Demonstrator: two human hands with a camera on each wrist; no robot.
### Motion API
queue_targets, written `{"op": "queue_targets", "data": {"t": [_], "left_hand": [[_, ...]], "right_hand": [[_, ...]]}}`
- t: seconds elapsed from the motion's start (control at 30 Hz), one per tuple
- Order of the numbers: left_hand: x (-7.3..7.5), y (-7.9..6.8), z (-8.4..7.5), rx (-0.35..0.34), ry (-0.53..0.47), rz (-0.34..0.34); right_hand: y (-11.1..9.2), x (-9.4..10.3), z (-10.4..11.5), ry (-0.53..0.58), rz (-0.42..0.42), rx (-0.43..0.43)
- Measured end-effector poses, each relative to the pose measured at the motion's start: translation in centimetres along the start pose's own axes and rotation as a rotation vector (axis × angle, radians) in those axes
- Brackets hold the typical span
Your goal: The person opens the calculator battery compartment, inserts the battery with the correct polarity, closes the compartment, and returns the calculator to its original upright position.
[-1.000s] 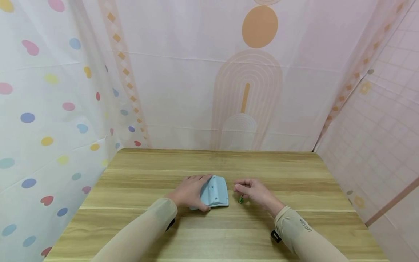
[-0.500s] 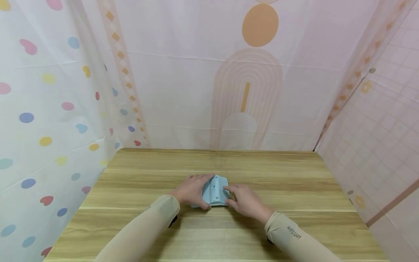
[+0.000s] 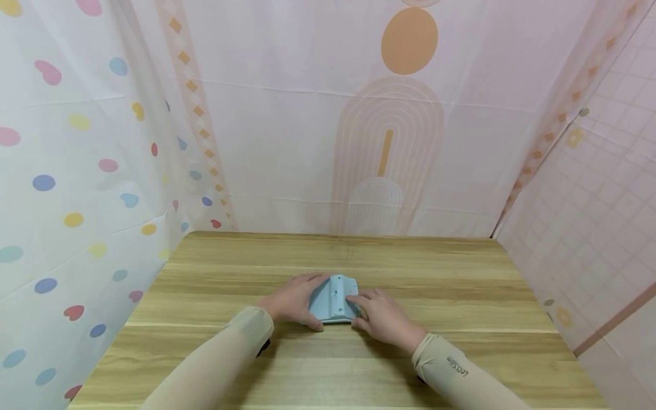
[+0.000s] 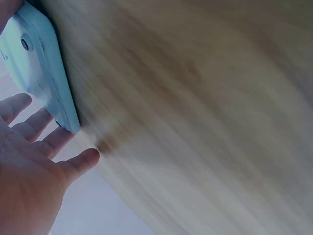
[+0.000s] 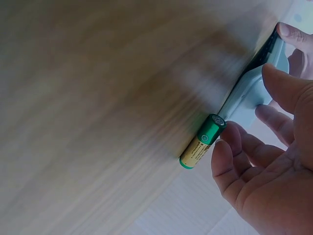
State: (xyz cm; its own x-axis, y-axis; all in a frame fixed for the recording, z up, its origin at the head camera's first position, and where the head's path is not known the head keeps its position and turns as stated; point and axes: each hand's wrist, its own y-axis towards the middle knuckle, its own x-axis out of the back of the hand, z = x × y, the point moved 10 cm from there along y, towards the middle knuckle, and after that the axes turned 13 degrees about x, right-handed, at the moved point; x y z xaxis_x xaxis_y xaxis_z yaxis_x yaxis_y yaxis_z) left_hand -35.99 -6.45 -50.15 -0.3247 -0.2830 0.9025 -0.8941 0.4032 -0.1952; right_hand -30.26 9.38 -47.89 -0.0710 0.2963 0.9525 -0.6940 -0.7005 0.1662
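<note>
A light blue plastic device (image 3: 322,304) with a raised ridge and small holes lies on the wooden table. My left hand (image 3: 294,302) spans its left side, thumb at the near edge and fingers at the far edge. In the left wrist view, several fingers (image 4: 54,142) reach out beside its edge. My right hand (image 3: 384,319) holds the right end, forefinger on top and thumb at the near corner. A green and gold battery (image 5: 203,141) shows in the right wrist view, one end close by the fingertips of that hand.
The wooden table (image 3: 246,250) runs back to a white curtain (image 3: 282,142) with printed arches. A curtain with coloured dots (image 3: 107,165) hangs at the left, and a grid-patterned one (image 3: 605,182) at the right.
My right hand has moved left from beside the device onto its right end. The battery seen under it earlier is now mostly covered in the head view. My left hand has slid slightly left.
</note>
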Motion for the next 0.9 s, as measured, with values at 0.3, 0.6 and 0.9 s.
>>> {"op": "queue_targets", "data": {"t": [0.3,0.6,0.9], "left_hand": [[0.3,-1.1,2.7,0.016,0.016,-0.019],[0.8,-1.5,3.3,0.039,0.016,-0.021],[1.0,-1.7,3.0,0.054,0.013,-0.02]], "right_hand": [[-0.1,-0.4,-0.2,0.017,0.001,0.003],[-0.1,-0.3,0.1,-0.009,-0.012,0.027],[0.0,-0.1,0.2,-0.026,-0.006,0.031]]}}
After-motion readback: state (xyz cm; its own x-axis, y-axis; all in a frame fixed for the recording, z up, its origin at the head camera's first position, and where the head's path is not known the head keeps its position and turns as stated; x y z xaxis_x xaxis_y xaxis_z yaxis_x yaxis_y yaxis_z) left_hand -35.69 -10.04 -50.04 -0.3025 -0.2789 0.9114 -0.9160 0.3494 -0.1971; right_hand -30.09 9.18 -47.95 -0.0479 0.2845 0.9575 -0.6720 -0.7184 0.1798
